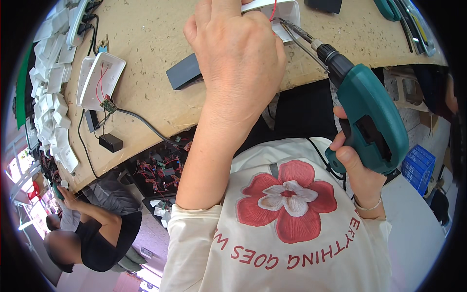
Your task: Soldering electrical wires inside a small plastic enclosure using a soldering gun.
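Teal pistol-grip tool (372, 109) is in the R hand (359, 168), fingers & thumb wrapped round its handle, held out over the near edge of the desk (146, 44), R of centre. Its thin metal tip points away & L into a white tray (297, 17) on the desk, just beside a red wire (274, 9); whether tip & wire touch is hard to tell at this size. L hand (238, 58), back up, covers the tray's L part; its fingers run past the top of view, so can't tell if they're pinching anything. Dark grey box (182, 73) lies partly under that hand, btwn it & the desk's L side. Nr the desk's near-L corner: two white shells (113, 68) w/ red leads (100, 82), a small green circuit board (108, 104) w/ black cable (143, 120), & a black block (111, 142). White cases (48, 112) pile along the L edge. Below the near edge, a dark bin (158, 168) holds loose boards & wires. Co-worker (107, 228) sits off the L end.
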Motion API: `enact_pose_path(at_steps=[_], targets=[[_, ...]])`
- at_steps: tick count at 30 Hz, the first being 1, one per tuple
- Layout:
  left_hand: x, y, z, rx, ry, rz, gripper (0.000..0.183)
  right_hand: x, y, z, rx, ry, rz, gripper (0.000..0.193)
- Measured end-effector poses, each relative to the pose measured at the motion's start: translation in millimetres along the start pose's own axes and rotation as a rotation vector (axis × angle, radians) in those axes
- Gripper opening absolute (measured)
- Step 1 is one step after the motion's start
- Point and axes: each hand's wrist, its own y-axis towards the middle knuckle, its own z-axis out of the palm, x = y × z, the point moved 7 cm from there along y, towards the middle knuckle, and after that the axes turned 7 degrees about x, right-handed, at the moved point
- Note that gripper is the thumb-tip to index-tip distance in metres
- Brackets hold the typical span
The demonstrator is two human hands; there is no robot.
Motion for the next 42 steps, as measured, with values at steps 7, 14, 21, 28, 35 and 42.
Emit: enact_pose_path(at_steps=[7,14,21,28,35,42], targets=[[0.6,0.5,-0.5,-0.013,-0.005,-0.008,0.008,-0.1,-2.0,0.3,-0.015,0.011,0.032,0.068],[0.5,-0.5,-1.2,-0.024,0.010,0.004,0.008,-0.9,1.2,2.1,0.028,-0.009,-0.027,0.068],[-0.9,-0.1,-0.9,-0.010,-0.014,0.002,0.009,0.1,-0.1,2.2,0.043,-0.036,-0.027,0.067],[-1.0,0.4,-1.4,-0.025,-0.016,-0.009,0.008,1.3,0.4,1.7,0.020,-0.014,-0.025,0.068],[0.9,0.2,1.1,-0.023,-0.016,-0.014,0.007,1.3,-1.4,0.0,-0.032,-0.004,-0.009,0.069],[1.1,0.2,0.5,-0.019,-0.017,-0.019,0.007,-1.7,-3.0,1.2,-0.027,0.026,0.063,0.070]])
